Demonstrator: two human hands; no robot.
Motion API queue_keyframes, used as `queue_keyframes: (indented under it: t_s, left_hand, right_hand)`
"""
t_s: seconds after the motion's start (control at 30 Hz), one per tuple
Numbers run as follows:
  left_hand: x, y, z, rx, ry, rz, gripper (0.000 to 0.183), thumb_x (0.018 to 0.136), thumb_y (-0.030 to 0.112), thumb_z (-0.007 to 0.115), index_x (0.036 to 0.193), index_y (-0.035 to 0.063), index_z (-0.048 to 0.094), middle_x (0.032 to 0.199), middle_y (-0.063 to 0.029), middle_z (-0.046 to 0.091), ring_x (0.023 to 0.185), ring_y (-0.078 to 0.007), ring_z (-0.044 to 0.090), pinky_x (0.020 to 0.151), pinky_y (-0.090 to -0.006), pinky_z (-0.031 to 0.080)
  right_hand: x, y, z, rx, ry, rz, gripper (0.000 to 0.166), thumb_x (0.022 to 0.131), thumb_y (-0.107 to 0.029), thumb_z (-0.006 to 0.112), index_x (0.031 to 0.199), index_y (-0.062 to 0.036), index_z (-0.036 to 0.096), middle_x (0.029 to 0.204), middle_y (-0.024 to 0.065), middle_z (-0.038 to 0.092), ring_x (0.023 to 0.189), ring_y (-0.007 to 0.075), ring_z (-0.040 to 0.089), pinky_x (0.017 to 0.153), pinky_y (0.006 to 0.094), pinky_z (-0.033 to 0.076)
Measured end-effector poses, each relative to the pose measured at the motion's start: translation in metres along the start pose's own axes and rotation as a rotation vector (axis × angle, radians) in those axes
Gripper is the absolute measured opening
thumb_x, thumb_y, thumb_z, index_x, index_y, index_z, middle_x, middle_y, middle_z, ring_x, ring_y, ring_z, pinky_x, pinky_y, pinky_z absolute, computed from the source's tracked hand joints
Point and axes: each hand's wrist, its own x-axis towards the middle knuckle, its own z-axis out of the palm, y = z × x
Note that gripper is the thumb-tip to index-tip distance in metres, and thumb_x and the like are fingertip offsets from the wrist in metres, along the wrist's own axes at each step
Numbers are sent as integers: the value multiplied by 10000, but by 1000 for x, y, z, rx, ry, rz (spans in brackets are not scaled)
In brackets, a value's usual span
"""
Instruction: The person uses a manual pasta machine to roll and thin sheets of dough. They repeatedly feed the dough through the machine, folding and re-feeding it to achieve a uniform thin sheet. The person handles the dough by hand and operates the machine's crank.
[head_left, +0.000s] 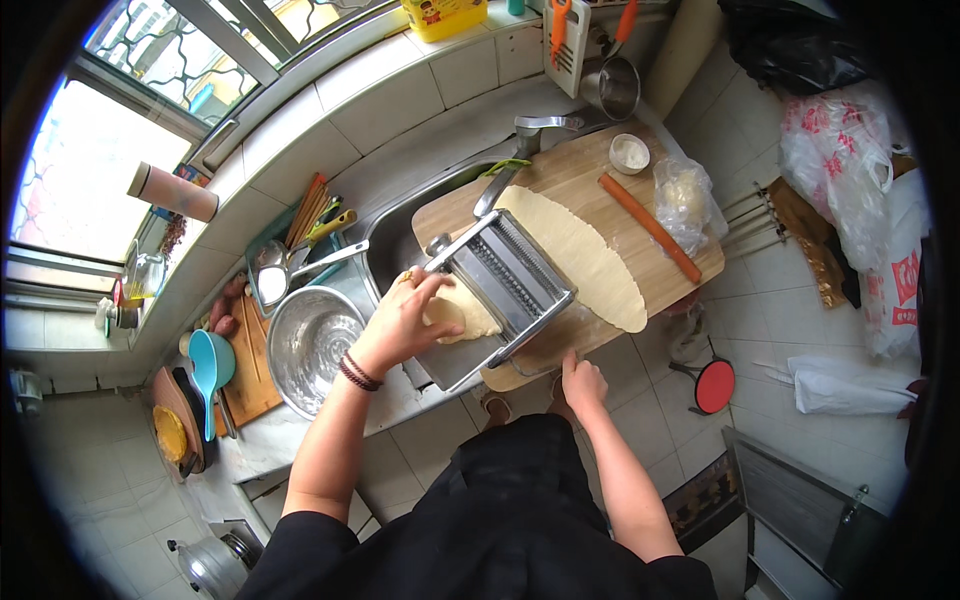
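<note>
A metal pasta machine (510, 281) stands on a wooden board (442, 214) laid across the sink. My left hand (412, 315) curves over a piece of dough (476, 307) on the machine's near-left tray, with fingers touching it; whether they grip it is unclear. A long flat sheet of dough (574, 247) lies on the board right of the machine. My right hand (583, 384) is at the board's front edge, beside the machine's crank handle (529, 370), fingers mostly curled; its hold is hidden. A brown rolling pin (649, 227) lies farther right.
A floured steel bowl (315, 349) stands left of the sink (390, 259). A small white bowl of flour (629, 154) and bagged dough (681, 196) sit on the board's right. The faucet (529, 135) rises behind it. A blue ladle (211, 367) and utensils stand far left.
</note>
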Motion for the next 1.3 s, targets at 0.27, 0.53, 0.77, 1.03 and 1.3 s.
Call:
queue_keyframes:
  t_s: [0.27,0.53,0.77,1.03,1.3]
  left_hand:
    - [-45,-24,-20,-45,-70,56,163,706,55,750,868,48,728,948,-88,708,944,-255,672,809,-336,545]
    - [-3,43,37,-67,282,133,353,743,260,810,926,-17,692,974,-157,690,982,-293,654,845,-370,534]
    - [57,71,139,275,75,91,714,743,106,546,1424,-3,361,1504,-241,289,1447,-366,185,1188,-470,117]
    - [63,68,147,318,28,169,486,720,40,544,1206,56,558,1353,-163,455,1424,-385,222,1187,-471,149]
    - [63,67,148,289,15,152,488,737,18,532,1213,125,547,1272,-53,500,1416,-335,249,1147,-623,85]
  right_hand:
    - [-2,0,0,16,19,3,688,981,-504,313,803,32,707,842,274,672,830,444,660,771,514,527]
    - [0,4,5,-1,81,-17,689,986,-501,318,755,20,706,791,266,670,794,436,665,744,516,530]
    - [-12,11,16,-46,322,-346,437,951,-413,510,1082,2,550,854,187,628,810,378,612,748,481,465]
    - [-34,5,40,-210,449,-437,613,743,-466,719,1059,28,541,920,132,526,855,306,529,745,409,431]
    - [-19,16,58,-14,430,-478,388,773,-401,713,835,-47,565,782,129,578,727,336,603,622,446,489]
